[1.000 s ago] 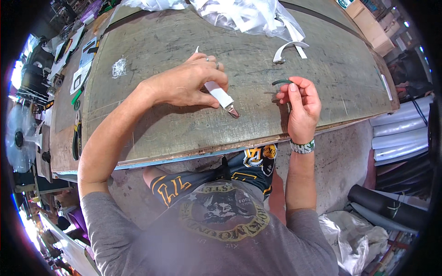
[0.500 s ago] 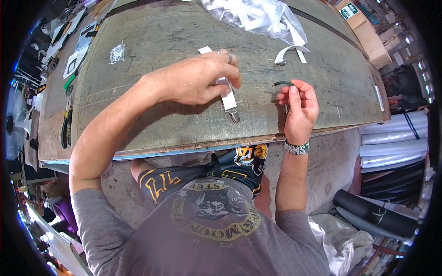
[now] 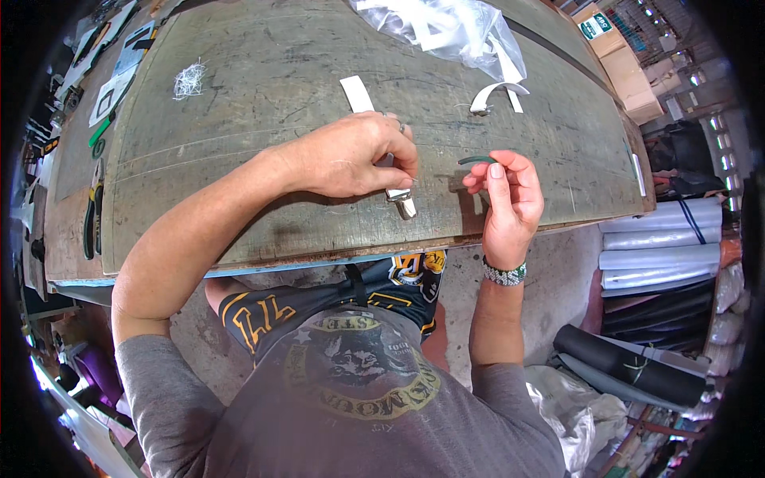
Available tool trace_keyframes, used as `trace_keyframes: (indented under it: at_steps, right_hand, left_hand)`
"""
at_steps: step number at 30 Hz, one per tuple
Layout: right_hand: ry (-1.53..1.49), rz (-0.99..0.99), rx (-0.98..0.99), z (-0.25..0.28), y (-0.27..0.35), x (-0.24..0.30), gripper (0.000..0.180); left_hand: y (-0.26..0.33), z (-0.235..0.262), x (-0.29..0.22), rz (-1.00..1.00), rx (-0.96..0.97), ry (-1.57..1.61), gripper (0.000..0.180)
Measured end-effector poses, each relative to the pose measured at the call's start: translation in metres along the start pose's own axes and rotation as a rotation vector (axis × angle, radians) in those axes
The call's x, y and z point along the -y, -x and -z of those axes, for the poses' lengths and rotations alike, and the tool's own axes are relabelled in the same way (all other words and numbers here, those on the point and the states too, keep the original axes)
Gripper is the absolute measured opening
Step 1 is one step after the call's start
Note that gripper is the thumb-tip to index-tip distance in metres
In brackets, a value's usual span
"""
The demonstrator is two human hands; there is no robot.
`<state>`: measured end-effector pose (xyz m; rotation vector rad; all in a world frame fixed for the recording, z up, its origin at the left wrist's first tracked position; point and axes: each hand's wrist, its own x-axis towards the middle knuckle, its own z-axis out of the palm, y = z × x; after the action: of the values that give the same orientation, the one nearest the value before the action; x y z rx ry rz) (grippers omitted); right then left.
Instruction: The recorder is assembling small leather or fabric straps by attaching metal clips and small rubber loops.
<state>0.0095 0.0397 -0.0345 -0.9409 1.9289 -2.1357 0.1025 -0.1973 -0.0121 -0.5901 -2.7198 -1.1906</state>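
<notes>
My left hand (image 3: 358,155) reaches across a white webbing strap (image 3: 356,94) on the worktable, thumb and fingers closed on its near part. The strap's far end sticks out beyond my knuckles. A metal snap hook (image 3: 400,194) shows just below my fingertips, with a short pale piece (image 3: 409,209) at it; how they join is partly hidden. To the right, my right hand (image 3: 512,199) is raised above the table's near part, thumb and fingers pinching a thin, curved, dark green tool (image 3: 476,160). Its tip points left toward the strap, apart from it; the rest is inside my fingers.
Farther back on the worktable (image 3: 239,103) lies a clear plastic bag (image 3: 446,32) of white straps. Another strap (image 3: 496,94) curls beside it. A tangle of white thread (image 3: 189,81) sits at left, near dark-handled pliers (image 3: 94,209). Rolls of sheet material (image 3: 660,235) stand at right.
My left hand has slid down along the strap toward the snap hook, exposing more of the far end. The hook has shifted under my fingers. My right hand still holds the green tool.
</notes>
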Motion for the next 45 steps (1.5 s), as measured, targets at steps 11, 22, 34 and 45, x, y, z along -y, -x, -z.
trace_keyframes:
  at_steps: [11,22,34,45]
  right_hand:
    - [0.091,-0.028,0.168,-0.018,0.01,0.002,0.016]
    - [0.227,0.016,0.215,-0.022,0.011,-0.002,0.012]
    - [0.285,0.037,0.231,-0.023,0.011,-0.004,0.011]
    - [0.323,0.058,0.229,-0.025,0.011,-0.003,0.011]
  left_hand:
    - [0.0,0.005,0.0,0.166,0.026,0.111,0.018]
    - [-0.003,0.001,0.0,0.229,0.018,0.101,0.021]
    - [-0.001,0.0,-0.001,0.207,-0.01,0.09,0.021]
    - [-0.001,-0.002,0.002,0.208,-0.013,0.102,0.021]
